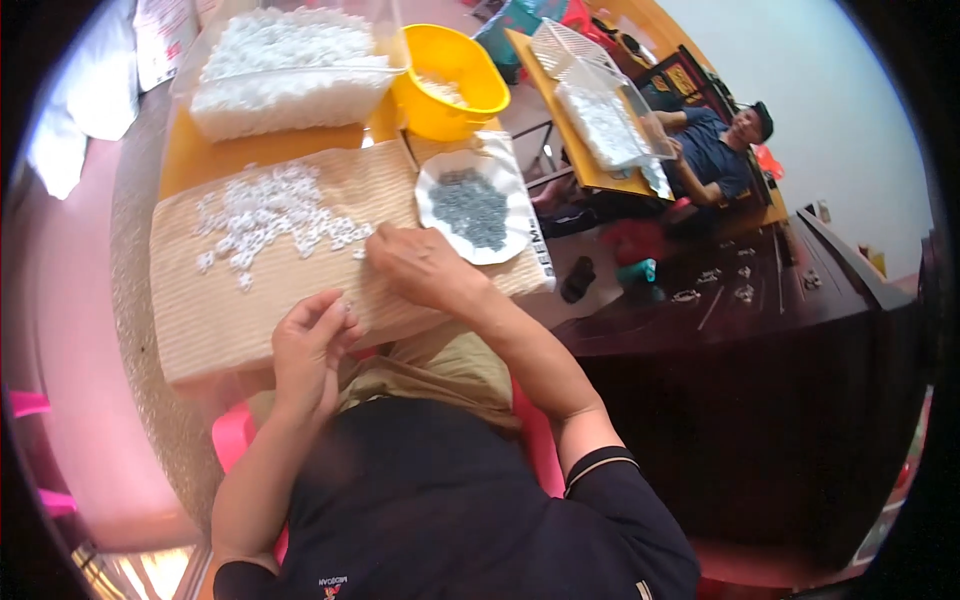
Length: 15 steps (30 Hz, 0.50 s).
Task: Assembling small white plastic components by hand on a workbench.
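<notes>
White plastic pieces sorted by hand on a ribbed board

Nearest to me, my left hand [308, 352] hovers over the front edge of the ribbed beige board [230, 310], fingers curled together on what looks like one small white piece [346, 306]; it is too small for me to tell how it is gripped. Just beyond, my right hand [418, 265] lies palm down on the board, fingertips pressed close at the edge of the scattered white plastic pieces [265, 212]. Whether it has one pinched I cannot tell.

I judge the step in hand to be picking single pieces off the pile, one per hand. The next move calls for a fine pinch and for bringing the two hands together without sweeping the loose pile.

Beside the right hand a white dish [440, 180] holds small grey metal parts [470, 208]. Farther back on the orange desk [200, 155] stand a clear bin of white pieces [285, 75] and a yellow bowl [470, 70]. Well apart, a seated person [715, 150] rests at another desk
</notes>
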{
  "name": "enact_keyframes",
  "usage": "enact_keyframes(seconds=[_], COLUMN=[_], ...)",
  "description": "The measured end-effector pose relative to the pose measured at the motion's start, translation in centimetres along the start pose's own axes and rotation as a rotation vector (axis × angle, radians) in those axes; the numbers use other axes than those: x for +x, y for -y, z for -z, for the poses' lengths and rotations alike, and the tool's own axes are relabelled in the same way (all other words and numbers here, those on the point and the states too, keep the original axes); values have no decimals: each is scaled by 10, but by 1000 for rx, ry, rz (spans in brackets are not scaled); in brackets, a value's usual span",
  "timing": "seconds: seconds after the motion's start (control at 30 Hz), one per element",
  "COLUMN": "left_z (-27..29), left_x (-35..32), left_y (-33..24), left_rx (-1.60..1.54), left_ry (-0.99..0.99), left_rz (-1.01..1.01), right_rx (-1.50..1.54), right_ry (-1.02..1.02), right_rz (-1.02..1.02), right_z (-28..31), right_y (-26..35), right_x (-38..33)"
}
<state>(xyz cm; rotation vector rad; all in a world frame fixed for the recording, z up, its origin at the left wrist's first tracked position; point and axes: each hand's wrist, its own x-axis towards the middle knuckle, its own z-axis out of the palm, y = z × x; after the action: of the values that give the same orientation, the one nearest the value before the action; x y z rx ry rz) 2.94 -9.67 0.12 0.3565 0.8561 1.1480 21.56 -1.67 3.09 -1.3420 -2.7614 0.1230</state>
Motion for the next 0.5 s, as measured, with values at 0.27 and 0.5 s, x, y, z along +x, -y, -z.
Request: enact_keyframes(seconds=[0.27,0.5], left_z=[-34,-59], left_x=[-1,-10], left_y=[9,13], left_rx=[6,0], left_ry=[23,16], left_rz=[8,11], right_rx=[-36,-39], right_ry=[-70,-136], right_rz=[-24,-62], right_z=[13,20], right_y=[-24,-39], right_x=[-25,-42])
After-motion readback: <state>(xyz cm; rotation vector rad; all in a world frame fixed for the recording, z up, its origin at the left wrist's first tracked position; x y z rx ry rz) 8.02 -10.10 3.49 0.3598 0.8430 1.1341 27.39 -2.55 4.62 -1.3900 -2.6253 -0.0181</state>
